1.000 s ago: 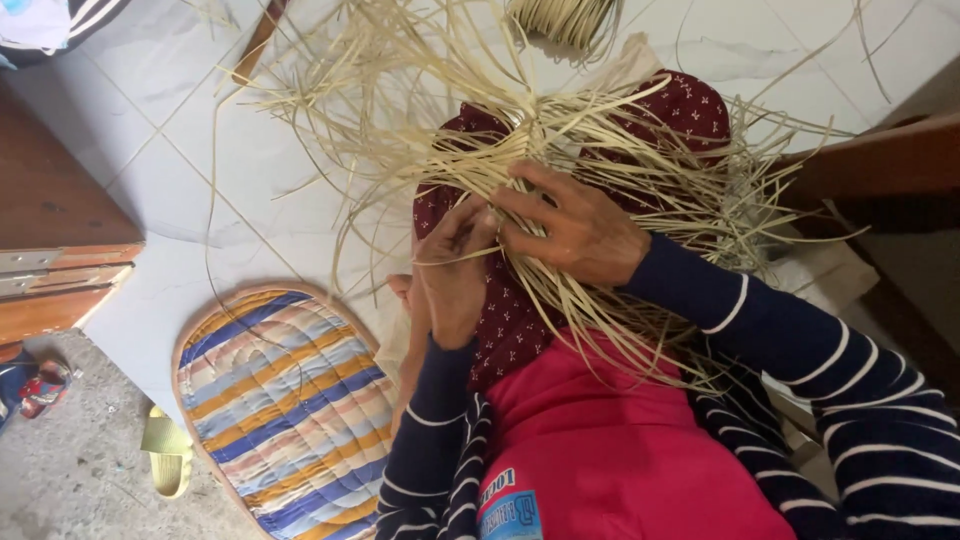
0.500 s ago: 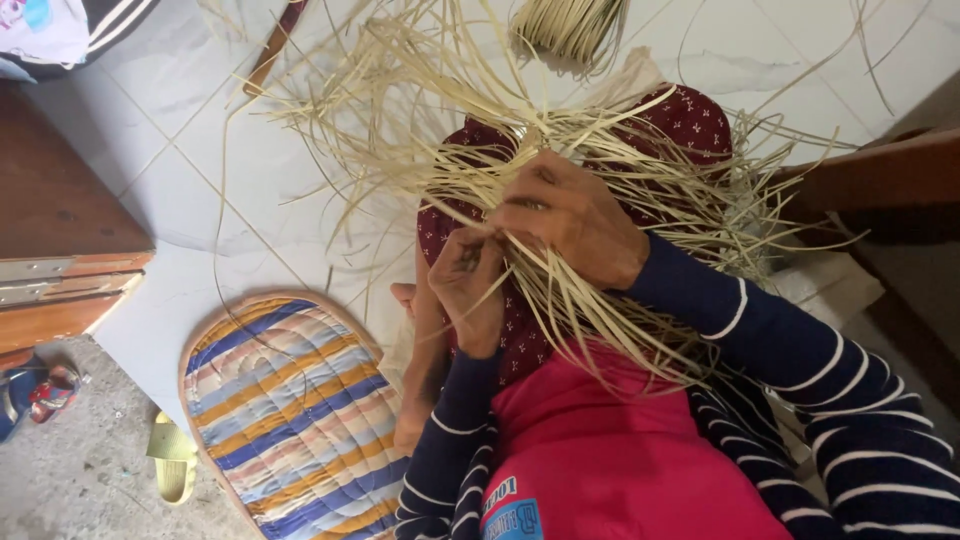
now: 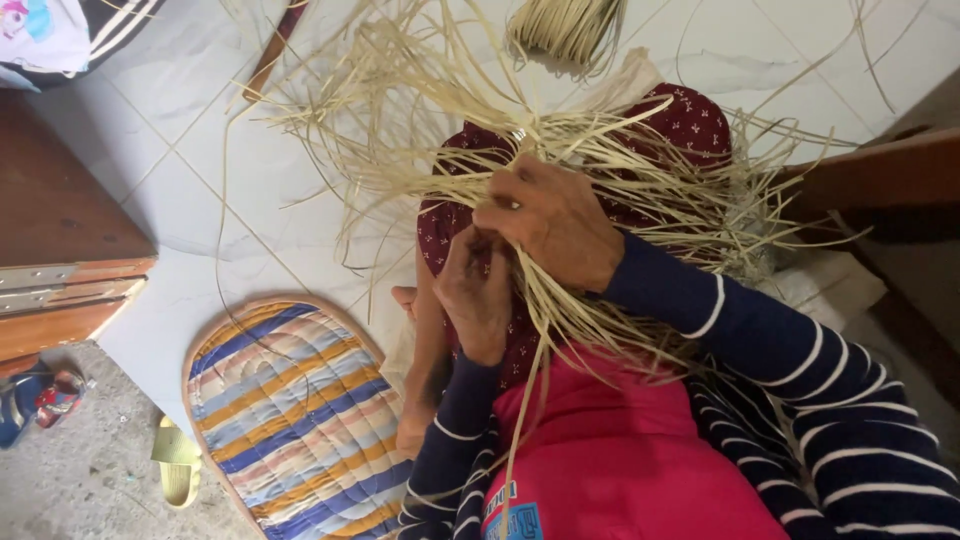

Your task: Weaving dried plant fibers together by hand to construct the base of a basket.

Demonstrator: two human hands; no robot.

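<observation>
The white tiled floor (image 3: pixel 200 170) fills most of the view, and the person sits on it with legs drawn up under a dark red patterned cloth (image 3: pixel 690 120). To the left lies an oval striped mat (image 3: pixel 290 410), with a yellow sandal (image 3: pixel 178 465) just beyond its edge and a wooden door (image 3: pixel 60 250) further left.

Across the lap spreads a loose tangle of pale straw strips (image 3: pixel 420 110), fanning up and outward over the knees and the floor. A tied bundle of strips (image 3: pixel 565 25) rests at the top, apart from the tangle.

The right hand (image 3: pixel 555 225) lies over the strips where they gather, fingers curled down around a clutch of them. The left hand (image 3: pixel 475 290) sits just below, touching it, pinching a few strands between fingertips.

The strips look very light, thin and springy, likely to bend rather than snap but prone to slipping and tangling. The gathered point over the lap seems the surest place to hold them.
</observation>
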